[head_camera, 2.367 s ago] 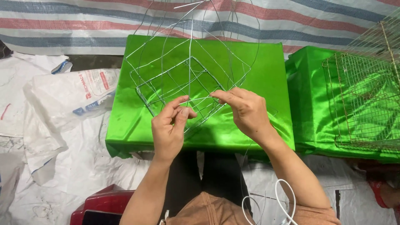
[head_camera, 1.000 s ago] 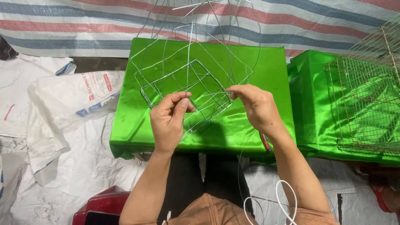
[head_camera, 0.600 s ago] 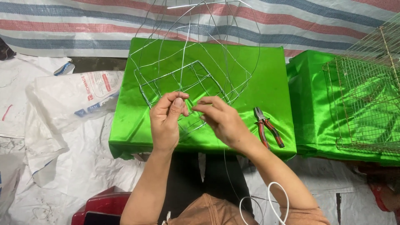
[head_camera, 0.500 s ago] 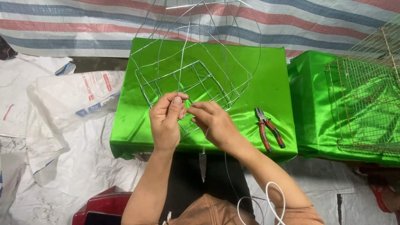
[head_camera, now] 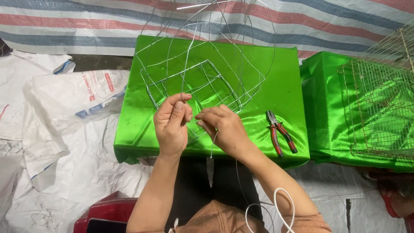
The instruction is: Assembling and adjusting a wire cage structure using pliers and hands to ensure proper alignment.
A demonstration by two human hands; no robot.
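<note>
A thin silver wire frame (head_camera: 202, 77), with curved ribs around a square base, rests on a bright green cloth-covered block (head_camera: 284, 77). My left hand (head_camera: 171, 125) pinches a wire of the frame's near edge between thumb and fingers. My right hand (head_camera: 224, 129) is beside it, fingers closed on a loose strand of wire (head_camera: 213, 146) that hangs down toward my lap. The two hands nearly touch at the frame's near corner.
Red-handled pliers (head_camera: 280, 136) lie on the green cloth to the right of my right hand. A wire mesh cage (head_camera: 379, 112) sits on a second green block at right. White sacks (head_camera: 69, 103) cover the floor left; a striped tarp (head_camera: 86, 26) lies behind.
My right hand moved left from the frame's right side to meet my left hand, uncovering the pliers on the cloth. It now grips a loose wire strand. The left hand kept its hold.
</note>
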